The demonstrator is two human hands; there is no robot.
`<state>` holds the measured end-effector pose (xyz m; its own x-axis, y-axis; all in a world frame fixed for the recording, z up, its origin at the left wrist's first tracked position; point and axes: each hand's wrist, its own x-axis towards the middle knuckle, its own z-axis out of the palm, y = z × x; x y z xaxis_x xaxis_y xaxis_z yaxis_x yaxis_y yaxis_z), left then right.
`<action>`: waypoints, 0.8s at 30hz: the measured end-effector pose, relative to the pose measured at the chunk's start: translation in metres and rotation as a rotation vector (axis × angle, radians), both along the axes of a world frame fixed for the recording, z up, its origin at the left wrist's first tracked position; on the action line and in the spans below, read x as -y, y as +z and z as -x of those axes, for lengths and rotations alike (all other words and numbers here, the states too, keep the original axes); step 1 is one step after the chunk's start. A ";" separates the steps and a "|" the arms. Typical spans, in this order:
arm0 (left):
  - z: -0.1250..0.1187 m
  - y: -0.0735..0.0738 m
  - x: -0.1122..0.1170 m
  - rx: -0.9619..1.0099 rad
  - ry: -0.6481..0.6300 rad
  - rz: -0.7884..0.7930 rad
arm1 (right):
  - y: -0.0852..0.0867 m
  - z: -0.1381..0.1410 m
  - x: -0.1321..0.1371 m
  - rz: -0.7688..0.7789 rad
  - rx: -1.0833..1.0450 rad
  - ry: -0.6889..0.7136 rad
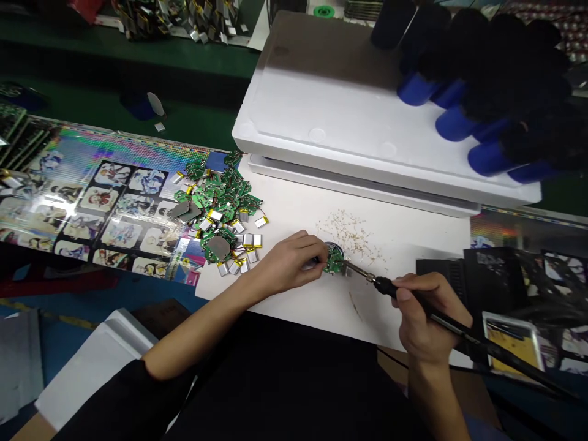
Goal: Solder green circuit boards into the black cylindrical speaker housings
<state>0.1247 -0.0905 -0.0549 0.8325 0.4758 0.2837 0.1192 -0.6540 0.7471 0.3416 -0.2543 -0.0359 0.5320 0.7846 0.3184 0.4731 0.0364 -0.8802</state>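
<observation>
My left hand (pixel 290 262) pinches a small round green circuit board (pixel 334 258) against the white work surface (pixel 321 208). My right hand (pixel 427 318) is closed round a black soldering iron (pixel 413 300); its metal tip touches the board's right edge. A pile of green circuit boards and small silver battery cells (pixel 220 214) lies just left of my left hand. Fine metal clippings (pixel 353 229) are scattered behind the board.
A stack of white foam trays (pixel 349 122) stands behind the work spot, with blue-ended black cylinders (pixel 482 92) lying on its right part. A shiny sheet of printed cartoon pictures (pixel 92 196) lies at left. Dark packets (pixel 514 294) lie at right.
</observation>
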 end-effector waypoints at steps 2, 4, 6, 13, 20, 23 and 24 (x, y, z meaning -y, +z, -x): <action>0.000 0.001 0.000 -0.002 0.000 0.002 | 0.001 0.002 -0.001 -0.032 -0.051 -0.070; 0.000 0.001 0.000 -0.006 -0.001 0.006 | 0.004 0.007 -0.005 -0.057 -0.118 -0.087; 0.001 0.001 0.000 -0.006 -0.004 0.008 | 0.006 0.014 -0.007 -0.077 -0.183 -0.035; 0.000 0.000 0.000 0.017 0.007 0.003 | -0.005 0.036 -0.007 -0.027 -0.110 0.139; 0.004 -0.003 0.000 0.084 0.050 0.136 | -0.026 0.045 -0.018 0.051 0.291 0.224; 0.005 -0.005 0.003 0.105 0.087 0.168 | -0.030 0.042 -0.023 0.047 0.297 0.249; 0.005 -0.005 0.003 0.114 0.087 0.162 | -0.030 0.040 -0.025 0.051 0.289 0.257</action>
